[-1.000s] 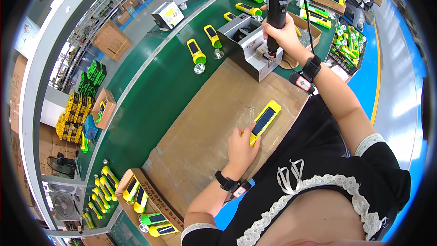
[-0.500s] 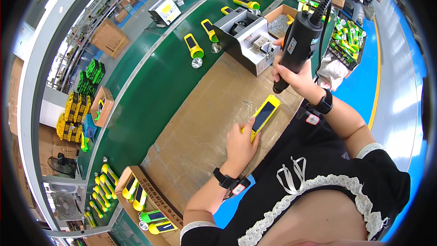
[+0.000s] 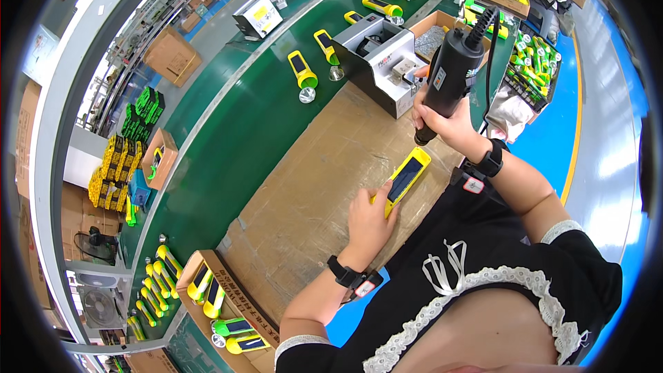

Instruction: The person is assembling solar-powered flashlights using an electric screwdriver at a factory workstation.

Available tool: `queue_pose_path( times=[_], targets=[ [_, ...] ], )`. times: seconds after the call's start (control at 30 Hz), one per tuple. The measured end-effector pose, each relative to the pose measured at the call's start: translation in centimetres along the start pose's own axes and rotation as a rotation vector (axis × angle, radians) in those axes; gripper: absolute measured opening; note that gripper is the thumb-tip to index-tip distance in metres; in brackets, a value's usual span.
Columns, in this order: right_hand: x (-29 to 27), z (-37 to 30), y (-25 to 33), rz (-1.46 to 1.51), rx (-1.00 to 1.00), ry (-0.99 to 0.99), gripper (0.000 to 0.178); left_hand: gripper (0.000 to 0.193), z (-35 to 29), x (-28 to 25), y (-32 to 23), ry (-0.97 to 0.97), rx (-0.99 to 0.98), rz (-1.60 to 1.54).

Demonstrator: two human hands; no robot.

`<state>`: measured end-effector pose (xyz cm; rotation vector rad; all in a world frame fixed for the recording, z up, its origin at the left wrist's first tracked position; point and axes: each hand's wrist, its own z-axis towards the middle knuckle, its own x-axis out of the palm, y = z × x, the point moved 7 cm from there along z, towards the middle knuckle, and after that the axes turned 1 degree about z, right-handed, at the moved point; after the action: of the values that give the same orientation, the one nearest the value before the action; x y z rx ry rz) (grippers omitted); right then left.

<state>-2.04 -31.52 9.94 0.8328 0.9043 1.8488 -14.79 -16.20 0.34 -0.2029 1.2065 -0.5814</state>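
Note:
Against the cardboard sheet (image 3: 304,179), my left hand (image 3: 369,220) grips the lower end of a yellow flashlight body (image 3: 406,178) that has a dark solar panel on its upper face. The fingers close round its sides. Higher up, my right hand (image 3: 447,123) is wrapped round a black electric screwdriver (image 3: 452,69), its cable rising from the top. The driver's tip points down just beyond the far end of the flashlight body; whether they touch I cannot tell. Beside my right hand stands a grey and black screw feeder (image 3: 387,65).
A cardboard box (image 3: 461,24) with small metal parts sits behind the feeder. Flashlights (image 3: 302,69) with loose reflectors line the green bench (image 3: 228,138). An open carton (image 3: 193,266) of flashlight bodies stands near left; a crate (image 3: 535,69) of green ones stands right.
The upper end of the screwdriver has dropped slightly and tilted a little. The whole view has shifted slightly. Both hands keep their holds.

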Motion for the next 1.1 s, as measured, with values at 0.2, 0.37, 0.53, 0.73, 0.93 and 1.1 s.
queue_pose_path(
  times=[0.2, 0.37, 0.53, 0.73, 0.93, 1.1],
  targets=[
    [-0.2, -0.7, -1.9, 0.069, 0.035, 0.015, 0.045, 0.047, 0.1, 0.1, 0.1, 0.011, -0.005, -0.001],
    [0.2, -0.8, -3.3, 0.114, 0.093, 0.086, 0.041, 0.048, 0.0, 0.3, 0.8, 0.011, -0.059, -0.038],
    [0.1, -0.8, -3.8, 0.110, 0.086, 0.091, 0.040, 0.047, 0.0, 0.5, 1.0, 0.005, -0.058, -0.050],
    [0.2, -0.7, -4.3, 0.132, 0.142, 0.121, 0.041, 0.047, 0.4, 0.3, 0.8, -0.019, -0.036, -0.028],
    [0.2, -0.5, -3.1, 0.132, 0.079, 0.069, 0.054, 0.047, 0.3, 0.1, 0.8, -0.021, -0.062, -0.031],
    [-2.4, 3.0, 3.2, 0.016, -0.233, -0.139, 0.063, 0.045, 0.3, 0.2, 0.8, 0.001, -0.061, -0.096]
  ],
)
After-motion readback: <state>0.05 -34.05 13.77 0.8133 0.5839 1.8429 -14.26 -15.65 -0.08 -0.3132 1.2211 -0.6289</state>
